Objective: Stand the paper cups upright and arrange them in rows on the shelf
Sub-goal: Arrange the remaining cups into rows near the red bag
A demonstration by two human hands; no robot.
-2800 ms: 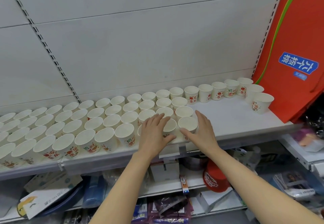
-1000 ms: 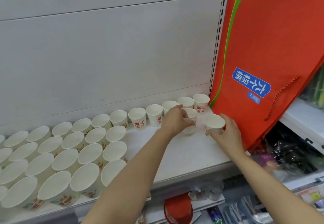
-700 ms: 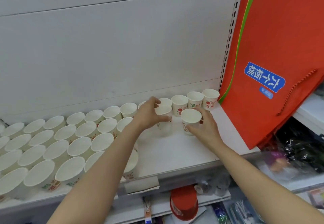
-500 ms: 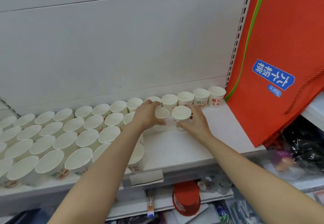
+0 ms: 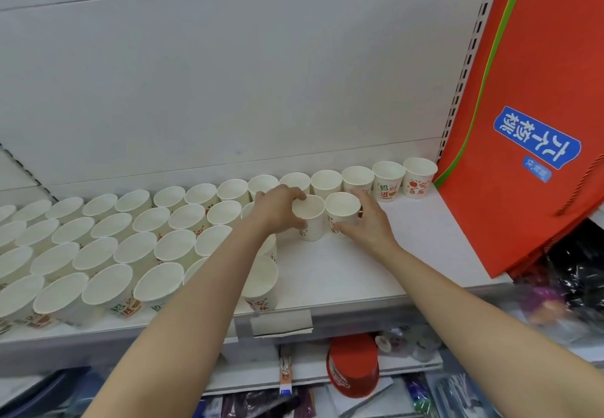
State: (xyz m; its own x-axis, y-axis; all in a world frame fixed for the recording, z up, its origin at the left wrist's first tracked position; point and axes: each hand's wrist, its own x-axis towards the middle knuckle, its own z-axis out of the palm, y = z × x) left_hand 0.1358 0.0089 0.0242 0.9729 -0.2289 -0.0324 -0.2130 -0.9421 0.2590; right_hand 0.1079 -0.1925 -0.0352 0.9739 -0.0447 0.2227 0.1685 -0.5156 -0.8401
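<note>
Several white paper cups with red print stand upright in rows on the white shelf (image 5: 353,274). My left hand (image 5: 277,210) grips one upright cup (image 5: 310,218) by its rim and side. Beside it, my right hand (image 5: 367,223) holds a second upright cup (image 5: 342,211) from its right. Both cups stand on the shelf in the second row, just in front of the back row of cups (image 5: 389,179). My left forearm hides part of the nearer rows (image 5: 130,254).
A large red bag (image 5: 529,117) with a blue label leans at the shelf's right end. Bare shelf lies between the held cups and the bag. Below the shelf edge are a red cap (image 5: 353,365) and packaged goods.
Both hands carried a cup each from beside the red bag leftward. The two cups now stand side by side at the end of the second row.
</note>
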